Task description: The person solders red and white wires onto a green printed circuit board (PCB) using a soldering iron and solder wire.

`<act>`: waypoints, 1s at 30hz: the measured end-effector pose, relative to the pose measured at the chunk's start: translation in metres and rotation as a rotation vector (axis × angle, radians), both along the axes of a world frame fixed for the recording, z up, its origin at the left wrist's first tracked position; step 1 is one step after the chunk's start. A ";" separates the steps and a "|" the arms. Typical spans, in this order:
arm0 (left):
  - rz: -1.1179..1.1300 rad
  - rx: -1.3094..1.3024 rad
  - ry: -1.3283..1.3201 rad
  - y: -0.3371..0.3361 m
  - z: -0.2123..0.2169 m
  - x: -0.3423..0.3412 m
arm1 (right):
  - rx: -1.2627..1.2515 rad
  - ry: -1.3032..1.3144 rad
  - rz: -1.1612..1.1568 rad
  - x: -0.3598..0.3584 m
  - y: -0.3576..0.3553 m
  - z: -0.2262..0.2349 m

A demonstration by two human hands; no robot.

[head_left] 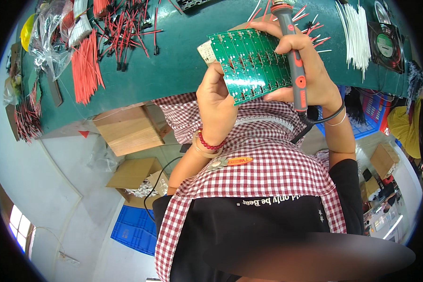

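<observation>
A green circuit board panel (254, 66), with rows of holes and pads, is held up tilted over the front edge of the table. My left hand (216, 101) is closed on its left edge, thumb and fingers pinching it. On the other side my right hand (317, 70) grips a grey and red soldering iron (296, 70) and also steadies the panel's right edge. The iron stands nearly upright, its cord leaving at the bottom; its tip is cut off by the top of the picture. A pale, speckled flat piece (206, 52) shows behind the panel's left corner.
On the green table (174, 70) lie red wires (85, 70), red-and-black leads with connectors (124, 33), and white wires (356, 37). A black fan-like unit (386, 46) sits far right. Below are a wooden stool (129, 131), a cardboard box (136, 176) and blue crates (135, 228).
</observation>
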State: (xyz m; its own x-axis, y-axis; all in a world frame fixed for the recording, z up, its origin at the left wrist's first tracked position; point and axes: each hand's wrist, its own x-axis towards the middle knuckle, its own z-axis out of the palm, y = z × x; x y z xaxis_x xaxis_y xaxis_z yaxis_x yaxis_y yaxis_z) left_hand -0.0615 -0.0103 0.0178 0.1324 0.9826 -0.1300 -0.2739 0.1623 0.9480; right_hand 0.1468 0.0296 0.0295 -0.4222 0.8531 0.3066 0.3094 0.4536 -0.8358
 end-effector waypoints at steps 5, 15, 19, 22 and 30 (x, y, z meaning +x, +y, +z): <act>0.022 -0.119 -0.130 0.002 0.001 0.005 | 0.003 0.001 -0.005 -0.001 0.002 -0.002; 0.050 -0.092 -0.029 -0.005 -0.005 0.006 | 0.064 0.010 -0.031 0.002 -0.003 0.007; 0.072 -0.041 -0.015 -0.004 -0.013 0.002 | -0.009 0.354 -0.272 0.013 -0.032 0.030; 0.079 -0.048 -0.165 0.000 -0.014 0.002 | -0.053 0.360 -0.327 0.017 -0.043 0.045; 0.083 -0.048 -0.122 0.003 -0.009 0.003 | -0.263 0.558 -0.343 0.002 -0.048 0.033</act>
State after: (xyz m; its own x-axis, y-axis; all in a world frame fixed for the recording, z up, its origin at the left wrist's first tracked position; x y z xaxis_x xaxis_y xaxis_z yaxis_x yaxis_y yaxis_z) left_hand -0.0585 -0.0073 0.0084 0.0689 0.9839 -0.1651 -0.4009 0.1788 0.8985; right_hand 0.1485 -0.0187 0.0628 0.0443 0.9855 0.1639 -0.1078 0.1678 -0.9799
